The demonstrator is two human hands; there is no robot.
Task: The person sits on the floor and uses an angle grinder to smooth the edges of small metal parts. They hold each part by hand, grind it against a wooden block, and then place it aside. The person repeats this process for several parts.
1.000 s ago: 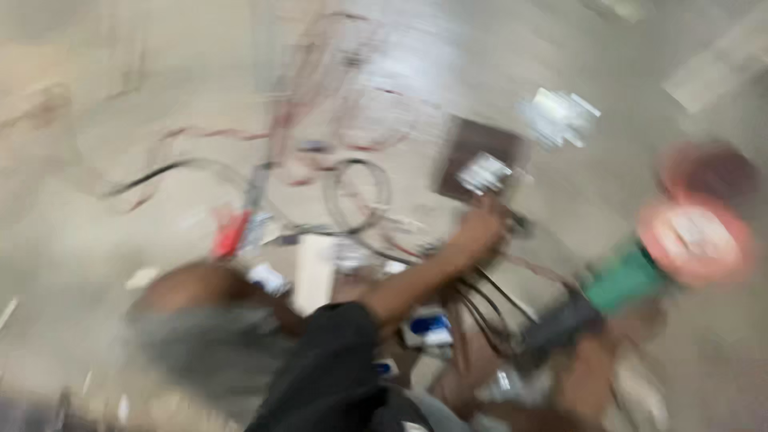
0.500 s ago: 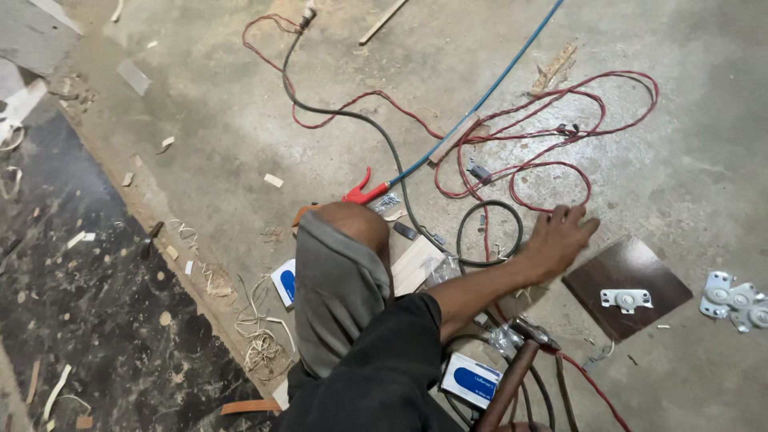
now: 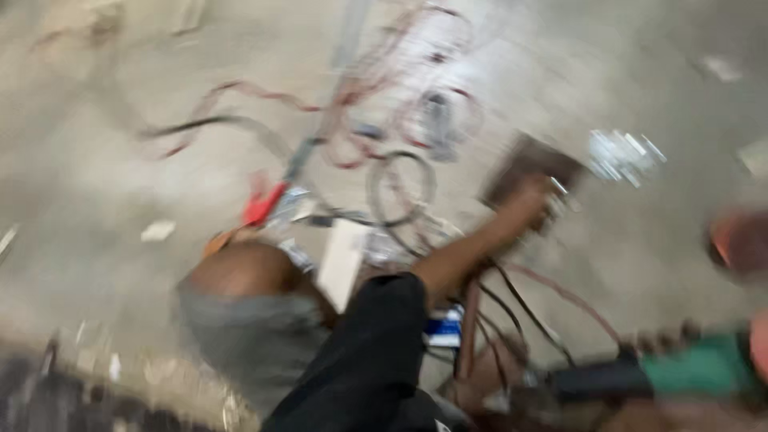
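Where earlier frame was sharp, view now blurred; left hand (image 3: 530, 202) has shifted onto flat dark brown board (image 3: 534, 164) at 2 o'clock, grip unclear; right hand (image 3: 668, 346) wraps green power tool (image 3: 704, 366) at 4 o'clock; tangled red wires (image 3: 376, 104) at 12 o'clock on rough concrete floor (image 3: 104, 192)

A dark brown square board (image 3: 532, 164) on the grey concrete floor (image 3: 120, 184) is touched by the left hand (image 3: 530, 202), beside tangled red and black wires (image 3: 400, 128), all blurred.
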